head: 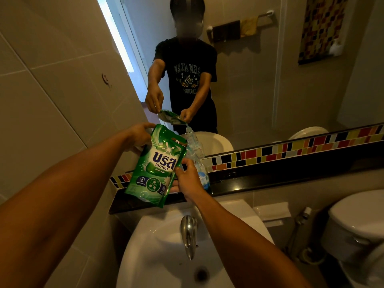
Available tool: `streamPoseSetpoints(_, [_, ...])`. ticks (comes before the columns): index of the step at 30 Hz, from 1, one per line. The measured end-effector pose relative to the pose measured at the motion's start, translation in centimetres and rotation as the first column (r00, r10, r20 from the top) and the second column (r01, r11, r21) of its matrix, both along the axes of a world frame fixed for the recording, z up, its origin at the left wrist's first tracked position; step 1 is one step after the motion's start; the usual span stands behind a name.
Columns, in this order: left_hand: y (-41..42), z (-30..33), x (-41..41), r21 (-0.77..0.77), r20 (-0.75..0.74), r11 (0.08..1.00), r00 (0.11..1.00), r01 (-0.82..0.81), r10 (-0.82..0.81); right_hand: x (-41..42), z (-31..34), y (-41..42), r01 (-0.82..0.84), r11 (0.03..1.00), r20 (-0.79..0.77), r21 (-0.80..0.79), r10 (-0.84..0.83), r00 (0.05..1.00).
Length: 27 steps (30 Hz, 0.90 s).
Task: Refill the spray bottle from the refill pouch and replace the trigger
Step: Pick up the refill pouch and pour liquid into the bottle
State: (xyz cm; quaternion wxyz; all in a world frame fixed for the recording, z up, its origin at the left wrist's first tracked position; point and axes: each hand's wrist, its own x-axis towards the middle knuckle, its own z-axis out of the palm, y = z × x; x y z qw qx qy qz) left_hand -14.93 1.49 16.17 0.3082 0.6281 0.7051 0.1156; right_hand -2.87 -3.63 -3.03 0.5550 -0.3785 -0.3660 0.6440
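Head view: left hand (pixel 138 133) and right hand (pixel 188 179) both grip the tilted refill pouch (pixel 154 166), seemingly over the spray bottle (pixel 197 161)

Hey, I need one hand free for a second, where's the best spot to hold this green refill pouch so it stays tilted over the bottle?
Probably grip the refill pouch at its raised top edge, from the far left side where the left hand pinches it. The pouch is soft and tilted, its corner over the spray bottle; holding the high end likely keeps that angle.
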Motion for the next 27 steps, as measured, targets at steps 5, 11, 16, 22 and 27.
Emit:
streamPoseSetpoints(5, [-0.02, 0.0, 0.02, 0.001, 0.001, 1.0, 1.0, -0.001, 0.001, -0.02, -0.04, -0.02, 0.0, 1.0, 0.003, -0.002, 0.0, 1.0])
streamPoseSetpoints(11, [-0.17, 0.01, 0.17, -0.001, 0.008, 1.0, 1.0, -0.003, 0.003, -0.11, -0.12, 0.03, 0.001, 1.0, 0.003, -0.015, -0.001, 1.0])
streamPoseSetpoints(16, [-0.18, 0.07, 0.16, 0.001, 0.009, 1.0, 1.0, -0.01, 0.01, -0.08, -0.1, 0.02, -0.001, 1.0, -0.004, -0.012, 0.001, 1.0])
streamPoseSetpoints(22, [-0.11, 0.12, -0.08, -0.002, 0.016, 1.0, 1.0, -0.002, 0.002, -0.21, -0.13, 0.07, 0.002, 1.0, 0.007, -0.01, -0.002, 1.0])
streamPoseSetpoints(27, [-0.02, 0.01, -0.21, -0.003, 0.026, 1.0, 1.0, 0.001, -0.001, -0.15, -0.09, 0.13, 0.006, 1.0, 0.025, -0.011, -0.005, 1.0])
